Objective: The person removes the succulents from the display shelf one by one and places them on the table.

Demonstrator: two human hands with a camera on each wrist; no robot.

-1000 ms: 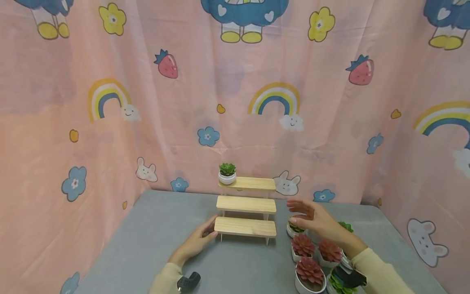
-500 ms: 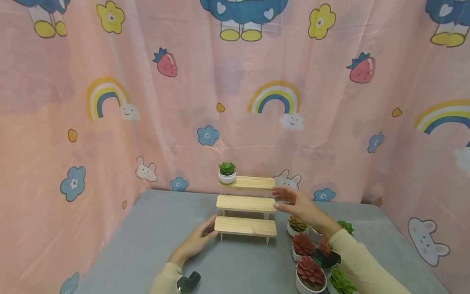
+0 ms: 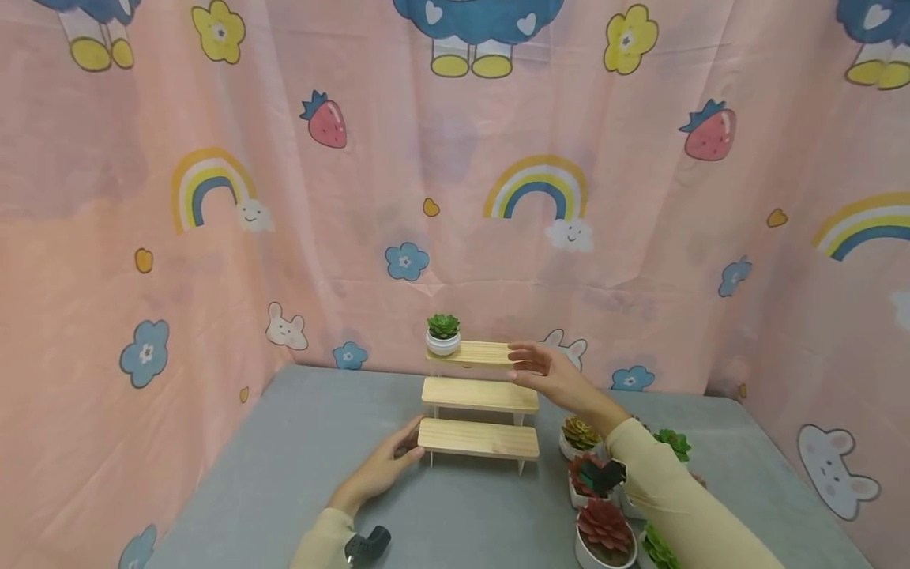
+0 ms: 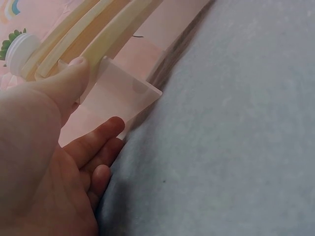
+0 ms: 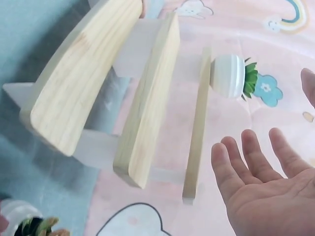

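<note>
A three-tier wooden display stand with clear supports stands on the table. My left hand holds its bottom tier by the left end; in the left wrist view the thumb lies against the board's end, and the other fingers bend beside the clear support. On the left end of the top tier sits a green succulent in a white pot. Around the right end of that tier, my right hand is spread with fingers apart and nothing in it, its palm facing the board's end in the right wrist view.
Right of the stand, several potted succulents are grouped: a yellow-green one, a red one near the front and a green one farther right. My right forearm passes over part of the group. A pink patterned cloth hangs behind the table.
My right hand has moved up and left, from above the yellow-green succulent to the right end of the top tier. The left hand stays at the bottom tier.
</note>
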